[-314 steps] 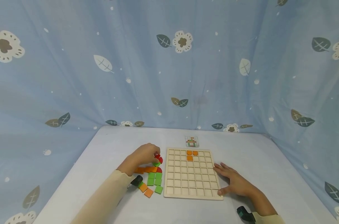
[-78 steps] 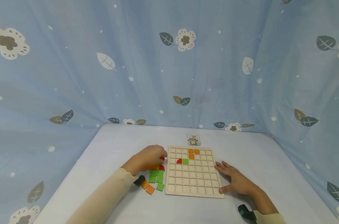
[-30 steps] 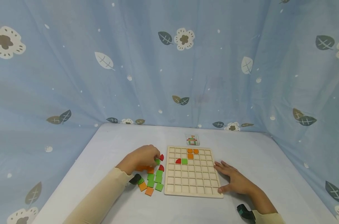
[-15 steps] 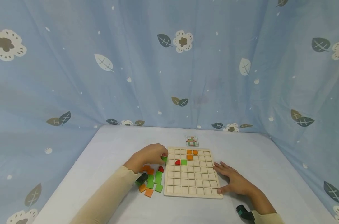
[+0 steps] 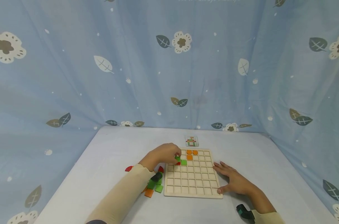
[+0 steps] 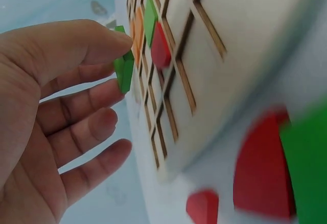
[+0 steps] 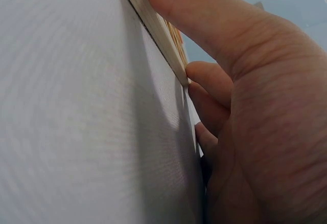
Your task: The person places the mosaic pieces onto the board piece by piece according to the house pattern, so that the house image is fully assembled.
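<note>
Between thumb and index finger, my left hand (image 5: 165,153) pinches a small green tile (image 6: 122,70), possibly two stacked. It is above the upper left part of the wooden grid board (image 5: 193,188). Right by it, a red quarter-round tile (image 6: 160,47) and a green square tile (image 5: 183,162) sit in neighbouring cells. Farther up the board are an orange square tile (image 5: 189,157) and two rounded orange tiles. My right hand (image 5: 235,180) lies at the board's right edge, fingertips and thumb touching the rim, fingers spread.
Behind the board lies a small pattern card (image 5: 191,141). Loose tiles lie left of the board, among them an orange square (image 5: 149,193), a green square (image 5: 159,188) and a red quarter-round (image 5: 160,169). My left sleeve (image 5: 124,193) hides part of the pile.
The red and green tiles have come onto the board since the oldest frame. Lately my left hand has moved right from the pile to over the board, carrying green. My right hand stays put.
</note>
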`<control>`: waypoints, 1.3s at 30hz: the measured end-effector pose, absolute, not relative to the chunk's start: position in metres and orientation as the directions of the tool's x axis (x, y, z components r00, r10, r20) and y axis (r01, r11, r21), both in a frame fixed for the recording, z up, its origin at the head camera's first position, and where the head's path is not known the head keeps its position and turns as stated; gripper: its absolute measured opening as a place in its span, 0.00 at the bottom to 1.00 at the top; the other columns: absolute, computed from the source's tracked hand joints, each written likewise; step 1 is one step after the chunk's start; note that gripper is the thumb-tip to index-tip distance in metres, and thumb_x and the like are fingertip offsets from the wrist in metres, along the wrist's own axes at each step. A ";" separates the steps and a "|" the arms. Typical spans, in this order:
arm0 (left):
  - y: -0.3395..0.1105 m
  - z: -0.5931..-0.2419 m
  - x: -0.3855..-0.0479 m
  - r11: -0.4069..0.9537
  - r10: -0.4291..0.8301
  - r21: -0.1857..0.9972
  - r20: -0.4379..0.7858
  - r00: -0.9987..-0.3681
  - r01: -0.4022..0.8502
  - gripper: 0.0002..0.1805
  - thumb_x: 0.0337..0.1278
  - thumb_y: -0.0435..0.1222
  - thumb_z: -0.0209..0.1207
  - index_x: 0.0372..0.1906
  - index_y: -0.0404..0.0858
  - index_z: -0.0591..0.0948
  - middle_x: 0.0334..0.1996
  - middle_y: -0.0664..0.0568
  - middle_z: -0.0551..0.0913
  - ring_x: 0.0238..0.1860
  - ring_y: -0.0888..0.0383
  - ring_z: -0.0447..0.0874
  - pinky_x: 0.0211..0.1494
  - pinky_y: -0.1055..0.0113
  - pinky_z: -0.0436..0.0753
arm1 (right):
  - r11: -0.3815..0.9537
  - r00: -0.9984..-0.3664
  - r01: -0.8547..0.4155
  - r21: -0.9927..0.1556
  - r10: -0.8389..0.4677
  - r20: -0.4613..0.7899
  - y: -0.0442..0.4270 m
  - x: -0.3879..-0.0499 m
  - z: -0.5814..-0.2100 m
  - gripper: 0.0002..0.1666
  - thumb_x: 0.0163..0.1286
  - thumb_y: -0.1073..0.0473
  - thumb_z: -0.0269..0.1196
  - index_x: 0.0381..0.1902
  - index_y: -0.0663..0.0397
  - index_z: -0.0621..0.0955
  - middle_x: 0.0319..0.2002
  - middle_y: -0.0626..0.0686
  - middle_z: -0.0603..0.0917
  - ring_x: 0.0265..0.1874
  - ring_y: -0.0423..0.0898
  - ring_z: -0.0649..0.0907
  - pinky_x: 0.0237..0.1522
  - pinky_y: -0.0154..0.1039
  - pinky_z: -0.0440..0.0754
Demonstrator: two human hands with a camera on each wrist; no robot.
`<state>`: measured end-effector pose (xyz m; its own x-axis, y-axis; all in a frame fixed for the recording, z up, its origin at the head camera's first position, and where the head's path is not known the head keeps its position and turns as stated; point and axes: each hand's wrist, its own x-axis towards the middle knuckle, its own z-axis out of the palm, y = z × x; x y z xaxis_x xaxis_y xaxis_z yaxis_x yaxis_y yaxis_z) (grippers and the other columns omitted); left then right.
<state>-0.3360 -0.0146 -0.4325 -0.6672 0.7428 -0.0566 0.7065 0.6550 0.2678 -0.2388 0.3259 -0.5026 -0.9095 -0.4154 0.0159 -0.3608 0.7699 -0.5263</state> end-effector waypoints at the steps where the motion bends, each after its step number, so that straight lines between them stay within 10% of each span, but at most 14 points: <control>1: -0.011 -0.434 -0.337 0.649 0.748 0.263 -0.050 -0.662 0.714 0.10 0.53 0.39 0.68 0.42 0.47 0.86 0.36 0.63 0.83 0.39 0.65 0.78 0.44 0.67 0.79 | 0.769 -0.909 -0.364 -0.526 -0.417 0.019 0.326 -0.239 -0.503 0.65 0.39 0.27 0.72 0.72 0.52 0.67 0.73 0.56 0.60 0.72 0.64 0.52 0.63 0.71 0.49; 39: 0.044 -0.448 -0.331 0.682 0.724 0.253 -0.108 -0.681 0.686 0.08 0.56 0.40 0.68 0.41 0.47 0.88 0.36 0.63 0.83 0.35 0.67 0.77 0.42 0.68 0.77 | 0.764 -0.903 -0.368 -0.531 -0.430 0.007 0.327 -0.239 -0.501 0.65 0.40 0.28 0.72 0.72 0.52 0.66 0.74 0.55 0.59 0.73 0.63 0.51 0.64 0.70 0.48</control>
<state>-0.3315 0.0440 -0.4476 -0.6807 0.7245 -0.1082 0.6859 0.6822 0.2533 -0.2386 0.3269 -0.5011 -0.9027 -0.4301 0.0066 -0.3677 0.7635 -0.5309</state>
